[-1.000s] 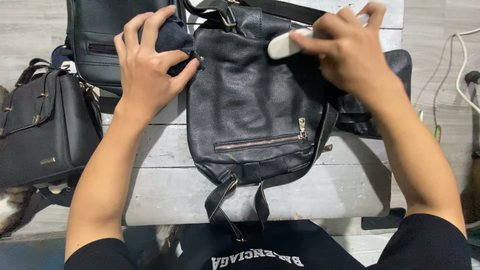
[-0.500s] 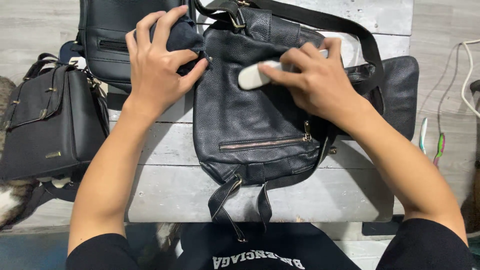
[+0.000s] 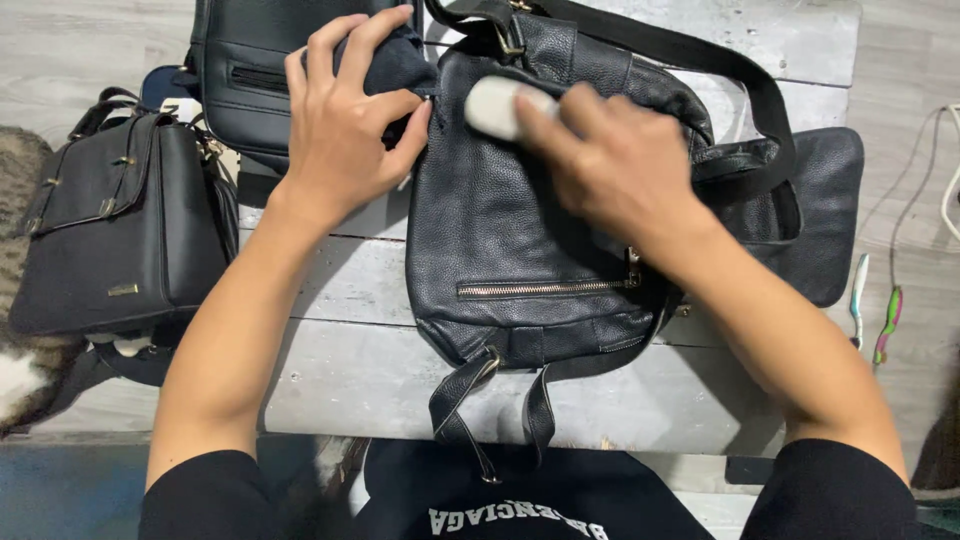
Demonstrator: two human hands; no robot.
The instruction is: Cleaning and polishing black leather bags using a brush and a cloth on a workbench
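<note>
A black pebbled-leather bag (image 3: 520, 250) with a brass front zipper lies flat on a pale wooden table (image 3: 330, 380). My left hand (image 3: 345, 125) grips a fold of dark material at the bag's upper left corner, pinning it down. My right hand (image 3: 610, 165), blurred by motion, holds a small white oblong pad (image 3: 495, 105) pressed against the upper front of the bag. The bag's wide shoulder strap (image 3: 740, 80) loops off to the right.
A second black bag (image 3: 250, 70) lies at the table's back left. A structured black handbag (image 3: 110, 230) with metal fittings stands off the left edge. Two toothbrushes (image 3: 872, 310) and a white cable (image 3: 945, 190) lie on the floor at right.
My right hand has swept the white pad leftward across the top of the bag, from its right side to the upper middle. The left hand has kept its grip.
</note>
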